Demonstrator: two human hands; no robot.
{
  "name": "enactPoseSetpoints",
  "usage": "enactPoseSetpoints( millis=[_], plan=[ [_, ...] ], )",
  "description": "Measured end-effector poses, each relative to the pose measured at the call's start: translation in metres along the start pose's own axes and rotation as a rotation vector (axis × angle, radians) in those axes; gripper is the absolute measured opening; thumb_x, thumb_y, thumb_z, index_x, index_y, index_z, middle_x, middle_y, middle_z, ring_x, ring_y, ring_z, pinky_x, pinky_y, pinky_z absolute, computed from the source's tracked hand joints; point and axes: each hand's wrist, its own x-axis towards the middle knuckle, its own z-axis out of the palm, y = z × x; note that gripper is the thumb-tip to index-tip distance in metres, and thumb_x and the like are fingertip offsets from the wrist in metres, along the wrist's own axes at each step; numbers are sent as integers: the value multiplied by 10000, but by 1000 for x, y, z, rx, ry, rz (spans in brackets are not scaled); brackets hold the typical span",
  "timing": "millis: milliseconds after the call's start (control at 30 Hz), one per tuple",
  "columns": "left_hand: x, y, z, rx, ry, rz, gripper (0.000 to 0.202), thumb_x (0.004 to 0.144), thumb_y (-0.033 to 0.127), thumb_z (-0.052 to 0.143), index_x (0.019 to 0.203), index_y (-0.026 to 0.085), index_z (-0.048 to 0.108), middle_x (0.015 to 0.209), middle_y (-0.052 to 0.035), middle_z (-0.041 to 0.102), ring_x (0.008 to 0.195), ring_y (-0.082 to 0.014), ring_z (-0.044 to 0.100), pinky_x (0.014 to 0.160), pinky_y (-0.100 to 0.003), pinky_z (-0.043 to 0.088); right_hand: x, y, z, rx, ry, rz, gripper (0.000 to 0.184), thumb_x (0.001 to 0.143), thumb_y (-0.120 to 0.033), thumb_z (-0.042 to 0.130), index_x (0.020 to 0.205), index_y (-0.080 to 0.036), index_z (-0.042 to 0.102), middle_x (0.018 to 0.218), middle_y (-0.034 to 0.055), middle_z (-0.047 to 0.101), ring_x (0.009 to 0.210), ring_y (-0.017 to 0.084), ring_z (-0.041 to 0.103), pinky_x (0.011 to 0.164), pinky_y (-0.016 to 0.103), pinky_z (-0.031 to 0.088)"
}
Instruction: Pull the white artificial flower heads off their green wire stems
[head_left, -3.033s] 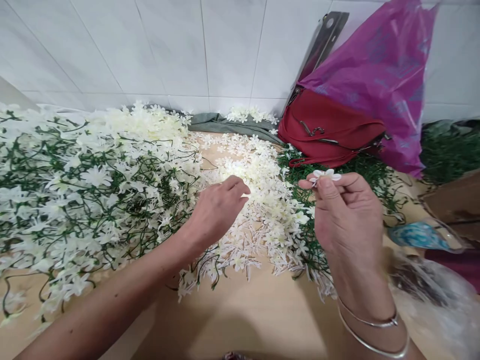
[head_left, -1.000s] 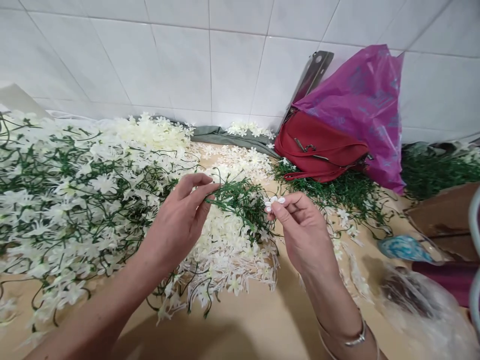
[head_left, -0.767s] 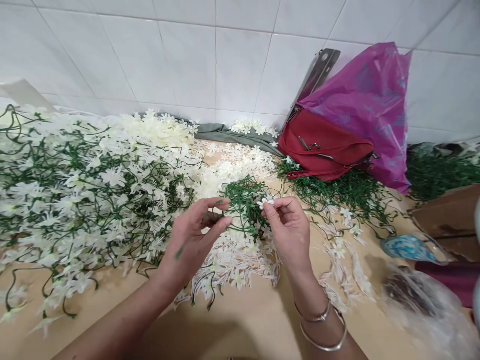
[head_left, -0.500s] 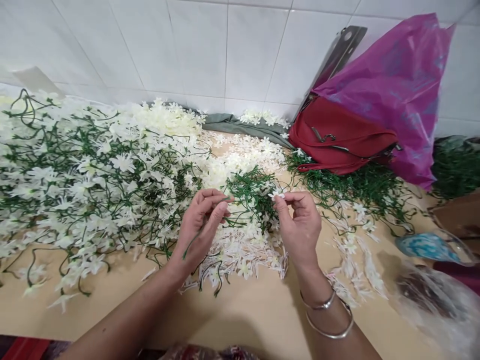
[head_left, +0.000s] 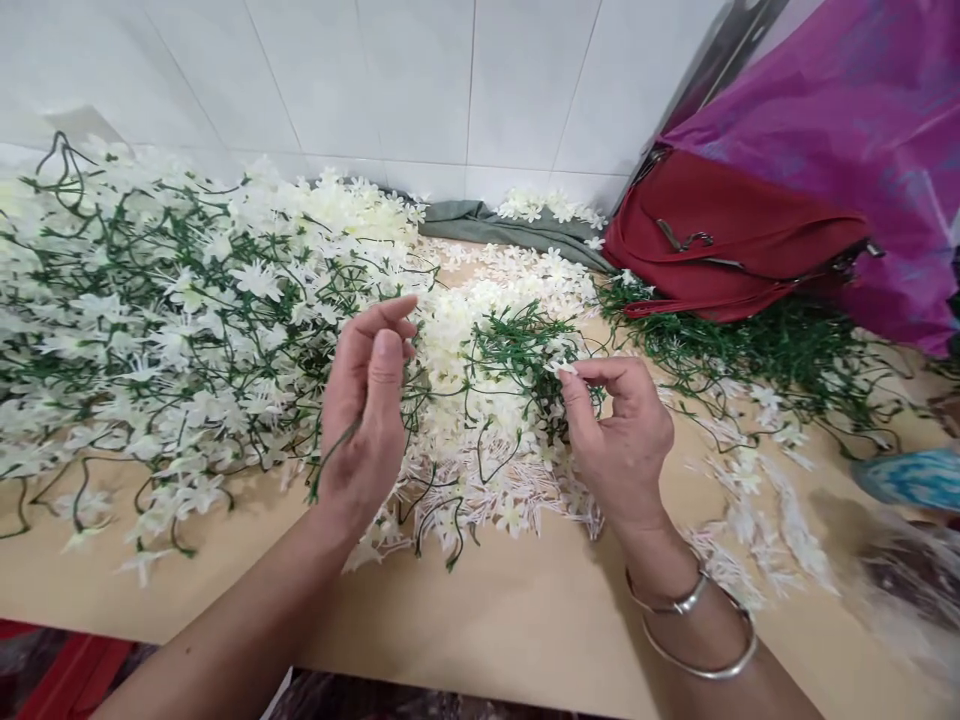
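Observation:
My left hand [head_left: 369, 410] is raised over the table, thumb and fingers pinched on a thin green stem whose end trails below the palm. The stem runs right into a bushy green sprig [head_left: 525, 355] held between my hands. My right hand [head_left: 622, 435] pinches a small white flower [head_left: 564, 368] at its fingertips, right against the sprig. Two metal bangles circle my right wrist. Under both hands lies a heap of loose white flowers [head_left: 487, 470] on the tan table [head_left: 480, 620].
A big pile of flowered green vines [head_left: 172, 310] fills the left. Bare green sprigs [head_left: 772, 355] lie right, before a red bag [head_left: 720, 245] and purple plastic bag [head_left: 847, 150]. A grey-green cloth [head_left: 502, 225] lies by the tiled wall. A blue object [head_left: 911, 478] sits far right.
My left hand left the loose flowers and took up a green sprig. My right hand brought its white flower down to the sprig. The view drifted closer and lower.

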Motion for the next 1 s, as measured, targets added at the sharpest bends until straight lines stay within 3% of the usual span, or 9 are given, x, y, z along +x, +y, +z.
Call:
enactPoseSetpoints(
  millis=[67, 133, 233, 367, 500, 600, 700, 833, 1000],
  plan=[
    [5, 6, -4, -71, 2, -13, 319, 1083, 439, 436, 1178, 241, 667, 911, -41, 653, 747, -147, 599, 649, -264, 511, 0, 1, 1, 26, 16, 10, 38, 921, -194, 672, 911, -221, 647, 833, -10, 668, 783, 159, 638, 760, 310, 502],
    [11, 13, -8, -13, -140, -34, 330, 1091, 432, 414, 1153, 231, 669, 842, -34, 673, 708, -151, 611, 606, -264, 500, 0, 2, 1, 64, 26, 42, 36, 919, -199, 674, 912, -217, 644, 821, -14, 650, 770, 155, 628, 751, 309, 500],
    [22, 20, -15, 216, -387, 24, 295, 1069, 418, 480, 1142, 234, 699, 1047, -67, 725, 895, -189, 659, 721, -292, 528, 0, 1, 3, 113, 29, 96, 50, 913, -227, 688, 909, -214, 640, 820, -14, 641, 765, 156, 622, 754, 318, 501],
    [27, 18, -20, 157, -295, 57, 252, 1041, 418, 538, 1131, 245, 697, 933, -47, 660, 786, -165, 596, 671, -275, 494, 0, -2, 2, 163, 47, 120, 81, 909, -259, 701, 902, -216, 633, 826, -3, 639, 769, 166, 623, 757, 338, 500],
    [8, 8, -19, -219, -492, -413, 214, 1000, 396, 595, 1121, 239, 676, 685, 27, 406, 538, -106, 355, 475, -223, 342, 2, -8, -1, 229, 53, 172, 127, 909, -310, 714, 916, -222, 623, 833, 15, 640, 778, 184, 636, 758, 363, 523],
    [-13, 4, -18, -475, -689, -755, 327, 825, 212, 736, 1142, 257, 672, 828, 1, 452, 615, -99, 392, 531, -224, 406, 3, -12, -2, 268, 54, 209, 166, 894, -328, 739, 928, -225, 614, 834, 12, 636, 749, 177, 643, 728, 357, 540],
    [-28, 2, -16, -673, -805, -922, 420, 758, 156, 707, 1162, 270, 703, 988, -47, 490, 716, -123, 441, 569, -238, 421, 4, -13, -2, 260, 59, 224, 175, 892, -323, 746, 922, -225, 605, 831, 2, 633, 711, 161, 649, 704, 343, 544],
    [-39, -8, -12, -705, -840, -925, 225, 938, 337, 638, 1080, 211, 760, 824, -41, 456, 677, -135, 392, 541, -254, 318, 5, -11, 0, 262, 47, 245, 180, 894, -320, 747, 912, -231, 593, 813, -9, 625, 696, 157, 653, 682, 334, 539],
    [-48, -22, -6, -696, -618, -913, 208, 915, 387, 731, 967, 187, 759, 734, 4, 450, 587, -84, 330, 529, -237, 257, 5, -16, -2, 279, 53, 230, 171, 889, -314, 760, 906, -230, 611, 826, -1, 624, 696, 157, 648, 697, 347, 538]
  ],
)
